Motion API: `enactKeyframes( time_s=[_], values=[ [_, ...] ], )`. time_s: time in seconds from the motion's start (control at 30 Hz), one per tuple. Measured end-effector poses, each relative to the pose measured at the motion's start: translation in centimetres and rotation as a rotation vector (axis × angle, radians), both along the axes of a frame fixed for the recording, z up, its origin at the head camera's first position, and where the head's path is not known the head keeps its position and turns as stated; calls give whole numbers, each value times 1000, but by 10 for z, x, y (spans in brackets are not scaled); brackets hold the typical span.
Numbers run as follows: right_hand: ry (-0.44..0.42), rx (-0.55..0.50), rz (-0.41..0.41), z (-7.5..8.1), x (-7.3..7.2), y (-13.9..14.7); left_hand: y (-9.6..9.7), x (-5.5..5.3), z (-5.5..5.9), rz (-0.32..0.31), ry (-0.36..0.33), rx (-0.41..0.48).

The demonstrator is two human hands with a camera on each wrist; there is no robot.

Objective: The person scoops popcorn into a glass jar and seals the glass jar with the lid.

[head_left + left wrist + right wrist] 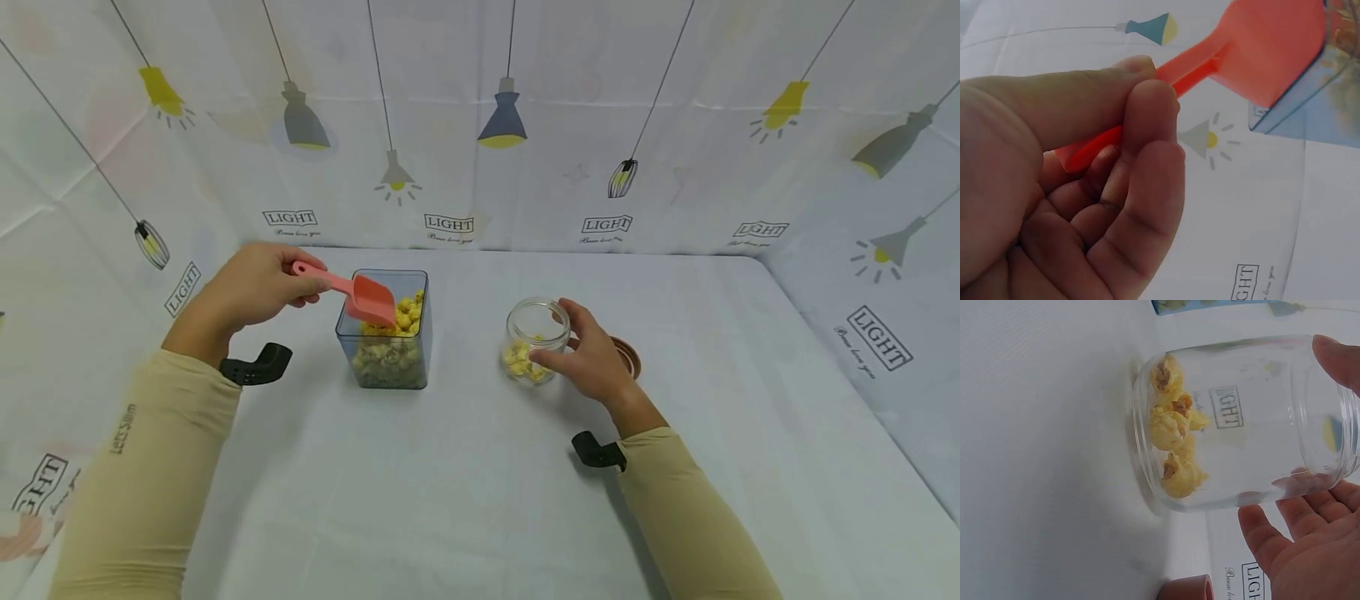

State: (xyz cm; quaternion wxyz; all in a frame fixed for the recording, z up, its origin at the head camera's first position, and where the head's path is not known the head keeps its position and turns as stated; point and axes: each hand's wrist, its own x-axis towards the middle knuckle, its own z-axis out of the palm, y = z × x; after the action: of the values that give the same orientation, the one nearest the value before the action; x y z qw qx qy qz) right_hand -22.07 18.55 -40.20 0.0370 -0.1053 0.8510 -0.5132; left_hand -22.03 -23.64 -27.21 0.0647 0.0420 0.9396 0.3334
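Observation:
My left hand (pixel 262 283) pinches the handle of a coral-pink scoop (pixel 370 301) between thumb and fingers. The scoop's blade dips inside the rim of a clear bluish square container (pixel 385 367), over the yellow popcorn (pixel 406 315) in it. In the left wrist view the handle (pixel 1194 65) runs out from between the thumb and fingertips. My right hand (pixel 592 354) holds a round glass jar (pixel 538 321) near its mouth, thumb on one side and fingers on the other. Several popcorn pieces (pixel 1175 431) lie at the jar's bottom.
A brown round lid (pixel 627 357) lies on the table just right of the jar, partly hidden by the right hand. White cloth (pixel 420 483) covers the table. Behind it hangs a white backdrop (pixel 450 183) printed with lamps. Both wrists wear black camera mounts (pixel 258 365).

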Motion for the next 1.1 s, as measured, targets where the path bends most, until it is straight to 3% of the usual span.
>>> enactKeyframes(
  time_s=[0.3, 0.53, 0.8, 0.97, 1.1],
  values=[
    [9, -3, -6, 1, 0, -1, 9, -2, 16, -54, 24, -107],
    [4, 0, -9, 2, 1, -2, 15, -6, 19, -69, -16, -134],
    [3, 5, -10, 1, 1, -1, 20, -10, 28, -91, -2, -193],
    [6, 1, -12, -1, 0, -1, 24, -12, 24, -95, -43, -176],
    [0, -3, -13, -3, -1, -1, 21, -14, 14, -89, -66, -138]
  ],
)
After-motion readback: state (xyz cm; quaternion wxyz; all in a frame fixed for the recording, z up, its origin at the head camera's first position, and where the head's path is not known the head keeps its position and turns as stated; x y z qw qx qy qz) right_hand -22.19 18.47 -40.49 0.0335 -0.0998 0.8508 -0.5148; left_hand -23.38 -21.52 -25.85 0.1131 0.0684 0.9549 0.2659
